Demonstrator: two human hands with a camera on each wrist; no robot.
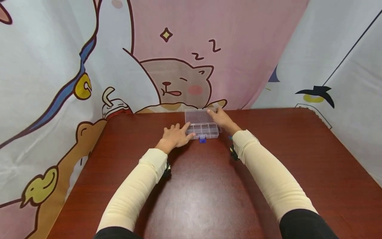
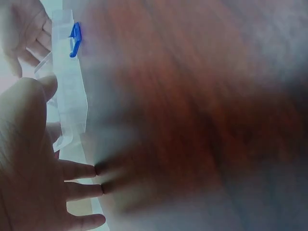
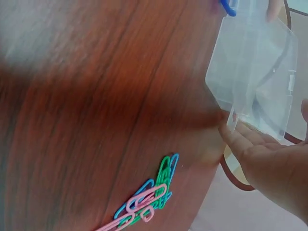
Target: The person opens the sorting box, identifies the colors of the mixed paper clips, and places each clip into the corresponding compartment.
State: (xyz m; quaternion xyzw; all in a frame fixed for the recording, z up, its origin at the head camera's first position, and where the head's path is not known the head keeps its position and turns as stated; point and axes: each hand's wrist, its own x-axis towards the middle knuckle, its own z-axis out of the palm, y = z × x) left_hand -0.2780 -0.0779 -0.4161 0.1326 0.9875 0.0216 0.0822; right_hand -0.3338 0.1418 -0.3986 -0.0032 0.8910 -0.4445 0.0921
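A clear plastic compartment box (image 1: 202, 131) stands near the table's far edge, its lid (image 1: 197, 116) raised at the back and a blue latch (image 1: 203, 139) at its front. My left hand (image 1: 176, 135) is at the box's left end, fingers spread, with index finger and thumb at its side and front corner. At the right end is my right hand (image 1: 222, 119), its thumb by the lid's right edge. In the right wrist view, its fairly straight fingers (image 3: 240, 139) reach the box's end. Whether they press on it, I cannot tell.
Pink, green and blue paper clips (image 3: 144, 195) lie in a loose pile on the brown table (image 1: 197, 186), mostly behind my right forearm in the head view. A cartoon-printed curtain (image 1: 238, 49) hangs right behind the table's far edge.
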